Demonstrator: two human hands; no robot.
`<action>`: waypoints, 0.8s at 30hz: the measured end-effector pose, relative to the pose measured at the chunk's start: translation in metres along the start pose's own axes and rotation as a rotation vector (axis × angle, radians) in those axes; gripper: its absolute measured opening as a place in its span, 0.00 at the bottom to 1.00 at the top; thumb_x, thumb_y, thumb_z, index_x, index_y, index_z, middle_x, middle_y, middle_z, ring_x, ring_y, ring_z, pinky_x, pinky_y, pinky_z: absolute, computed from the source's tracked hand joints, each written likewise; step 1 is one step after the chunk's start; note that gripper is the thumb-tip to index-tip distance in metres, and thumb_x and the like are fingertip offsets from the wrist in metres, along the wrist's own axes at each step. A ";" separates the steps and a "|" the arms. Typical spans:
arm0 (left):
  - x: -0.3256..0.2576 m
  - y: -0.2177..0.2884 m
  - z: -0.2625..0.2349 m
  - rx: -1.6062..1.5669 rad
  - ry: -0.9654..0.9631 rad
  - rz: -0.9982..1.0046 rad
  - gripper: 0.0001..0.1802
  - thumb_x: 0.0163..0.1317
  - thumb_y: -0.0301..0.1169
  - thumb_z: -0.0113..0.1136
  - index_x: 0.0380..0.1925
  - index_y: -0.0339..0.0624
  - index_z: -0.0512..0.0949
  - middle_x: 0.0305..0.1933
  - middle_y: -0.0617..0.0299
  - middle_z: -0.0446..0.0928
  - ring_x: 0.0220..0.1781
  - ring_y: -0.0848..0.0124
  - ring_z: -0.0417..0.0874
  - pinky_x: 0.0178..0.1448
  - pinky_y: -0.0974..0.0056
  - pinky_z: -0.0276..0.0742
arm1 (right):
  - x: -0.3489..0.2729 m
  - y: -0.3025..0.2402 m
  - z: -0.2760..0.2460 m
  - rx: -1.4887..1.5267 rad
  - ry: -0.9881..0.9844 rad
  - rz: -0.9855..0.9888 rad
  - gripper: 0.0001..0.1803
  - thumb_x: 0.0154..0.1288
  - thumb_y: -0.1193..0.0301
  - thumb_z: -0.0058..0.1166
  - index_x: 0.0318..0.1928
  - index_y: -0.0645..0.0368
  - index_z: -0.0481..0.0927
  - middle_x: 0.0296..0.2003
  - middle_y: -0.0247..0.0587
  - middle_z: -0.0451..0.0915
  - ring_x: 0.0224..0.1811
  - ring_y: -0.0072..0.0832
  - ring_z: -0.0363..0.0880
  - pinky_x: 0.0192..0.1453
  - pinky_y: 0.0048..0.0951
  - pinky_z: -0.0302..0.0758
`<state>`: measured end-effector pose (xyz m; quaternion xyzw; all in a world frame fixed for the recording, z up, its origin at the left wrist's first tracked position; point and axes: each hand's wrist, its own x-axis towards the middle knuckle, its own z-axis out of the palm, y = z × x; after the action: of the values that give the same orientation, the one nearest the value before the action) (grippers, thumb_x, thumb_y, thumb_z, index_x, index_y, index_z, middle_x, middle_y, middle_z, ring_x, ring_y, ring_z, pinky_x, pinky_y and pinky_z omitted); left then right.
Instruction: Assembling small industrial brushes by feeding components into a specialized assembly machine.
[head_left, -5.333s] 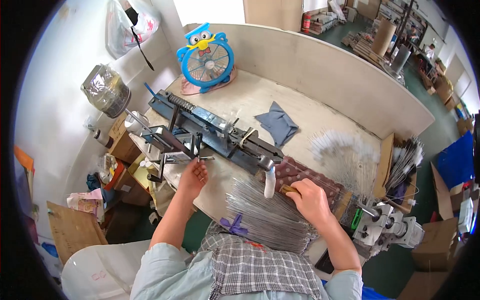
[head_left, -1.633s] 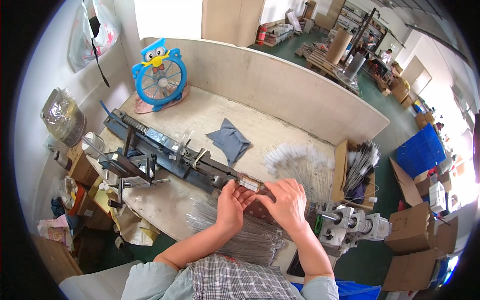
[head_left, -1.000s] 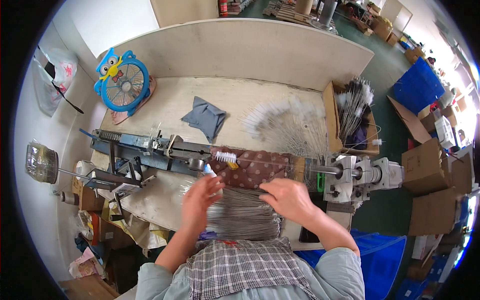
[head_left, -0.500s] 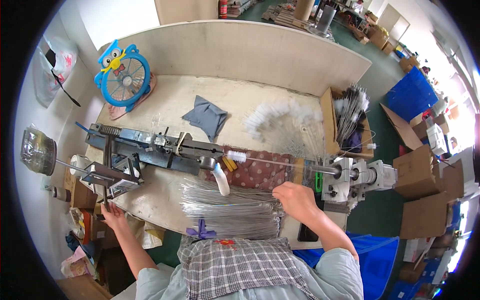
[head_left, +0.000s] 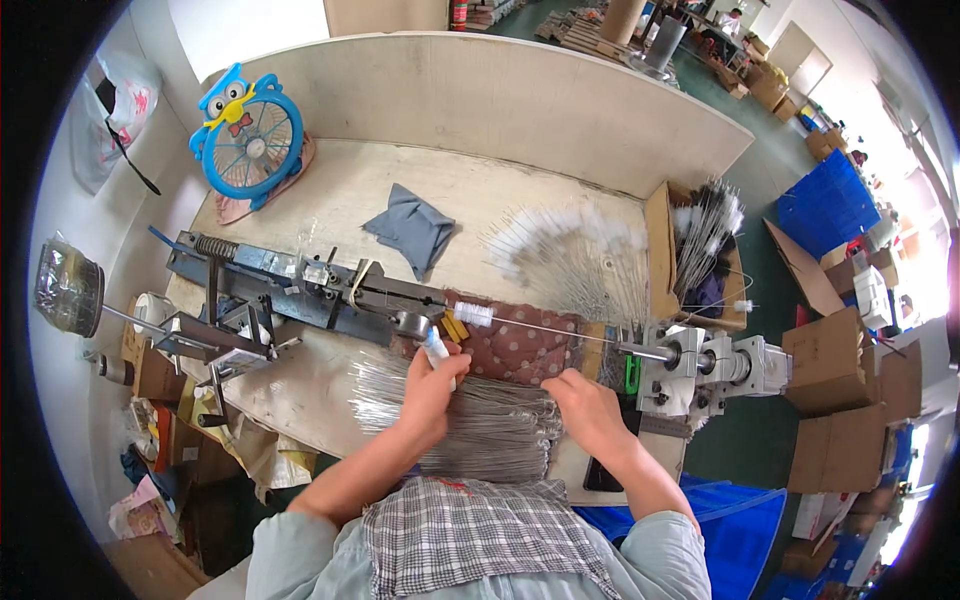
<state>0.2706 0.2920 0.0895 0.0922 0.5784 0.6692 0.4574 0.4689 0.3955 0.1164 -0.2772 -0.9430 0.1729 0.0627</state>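
Note:
My left hand point(head_left: 428, 395) is wrapped round the white lever handle point(head_left: 436, 347) of a long dark metal fixture point(head_left: 340, 298). Just past the handle, a small white-bristled brush point(head_left: 472, 314) sits at the fixture's end. Its thin wire stem stretches right to a metal spindle point(head_left: 650, 352). My right hand point(head_left: 585, 405) is closed, fingertips pinched at the right end of a thick bundle of thin metal wires point(head_left: 490, 430). What lies between those fingertips is too small to make out. Behind the stem is a brown polka-dot cloth point(head_left: 520, 345).
Many finished-looking wire brushes point(head_left: 575, 250) fan out at the back right, beside a cardboard box point(head_left: 660, 235) holding more. A blue cartoon fan point(head_left: 255, 148) and grey cloth point(head_left: 412, 228) occupy the back. A weighted metal frame point(head_left: 210, 345) is at left; a dark phone point(head_left: 602, 475) lies near my right forearm.
My left hand has left the crank at the lower left and moved right, onto the white handle. My right hand has stayed by the wire ends, shifting only slightly.

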 end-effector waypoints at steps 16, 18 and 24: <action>-0.052 0.070 -0.020 -0.313 -0.230 -0.325 0.25 0.68 0.49 0.42 0.30 0.38 0.76 0.20 0.59 0.74 0.18 0.71 0.74 0.23 0.65 0.71 | 0.010 0.021 -0.113 -0.222 0.436 0.034 0.08 0.52 0.79 0.53 0.35 0.60 0.76 0.28 0.42 0.73 0.31 0.39 0.75 0.34 0.35 0.74; -0.046 0.064 0.005 -0.032 -0.455 -0.105 0.21 0.68 0.46 0.45 0.32 0.37 0.76 0.25 0.57 0.76 0.19 0.68 0.75 0.25 0.63 0.72 | 0.011 0.033 -0.119 -0.185 0.452 0.057 0.06 0.54 0.79 0.53 0.35 0.61 0.77 0.29 0.44 0.75 0.31 0.40 0.76 0.35 0.35 0.74; 0.007 0.020 0.087 1.129 -0.512 0.875 0.09 0.59 0.32 0.56 0.37 0.40 0.74 0.32 0.52 0.74 0.26 0.58 0.79 0.27 0.58 0.74 | 0.037 0.035 -0.095 0.027 0.408 0.071 0.06 0.60 0.75 0.54 0.37 0.64 0.78 0.31 0.48 0.80 0.34 0.44 0.78 0.36 0.36 0.75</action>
<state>0.3131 0.3590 0.1315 0.6858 0.6194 0.3497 0.1539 0.4760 0.4703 0.1929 -0.3385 -0.8980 0.1280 0.2501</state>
